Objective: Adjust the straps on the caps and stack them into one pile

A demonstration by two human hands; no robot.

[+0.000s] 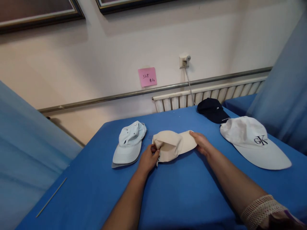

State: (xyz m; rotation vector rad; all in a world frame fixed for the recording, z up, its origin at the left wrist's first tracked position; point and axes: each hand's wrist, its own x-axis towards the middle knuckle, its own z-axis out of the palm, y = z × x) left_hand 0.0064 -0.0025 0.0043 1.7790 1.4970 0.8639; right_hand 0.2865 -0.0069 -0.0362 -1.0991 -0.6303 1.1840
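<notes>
A beige cap (171, 144) lies in the middle of the blue table (168, 195), its brim pointing right. My left hand (148, 158) pinches the back edge of the beige cap between thumb and fingers. Over on the brim side, my right hand (202, 142) grips the brim's edge. A pale blue cap (129, 142) rests just left of my left hand. To the right lie a white cap (254, 140) with dark letters and, behind it, a black cap (213, 110).
A thin stick (51, 197) lies near the table's left edge. Blue curtains (26, 153) hang at both sides. Behind the table are a radiator (208, 94), a wall socket (184, 60) with a cable, and a pink note (147, 76).
</notes>
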